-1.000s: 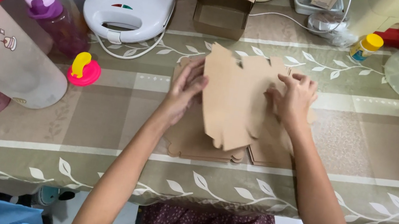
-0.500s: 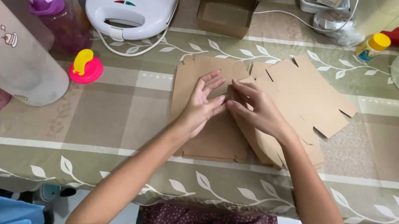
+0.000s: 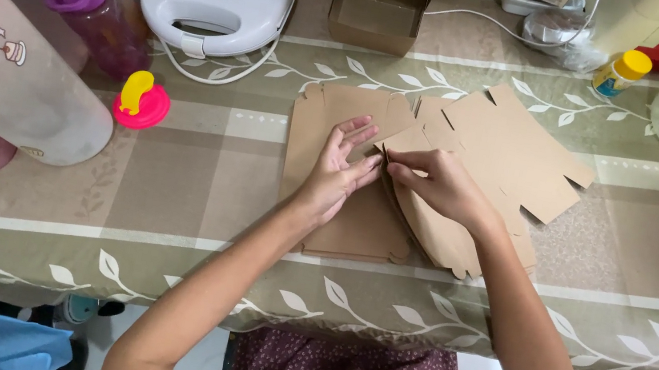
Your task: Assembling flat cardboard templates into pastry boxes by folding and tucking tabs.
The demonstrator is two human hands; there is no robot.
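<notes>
Since half a second ago, both hands have barely shifted on the flat brown cardboard box blanks [image 3: 344, 206] stacked on the leaf-patterned tablecloth [image 3: 162, 210]. Left hand [image 3: 339, 173] lies on the stack, fingers spread flat, gripping nothing. Right hand [image 3: 438, 184] pinches an edge of the partly folded brown cardboard blank [image 3: 489, 150] between thumb and fingertips, just beside the left fingertips.
</notes>
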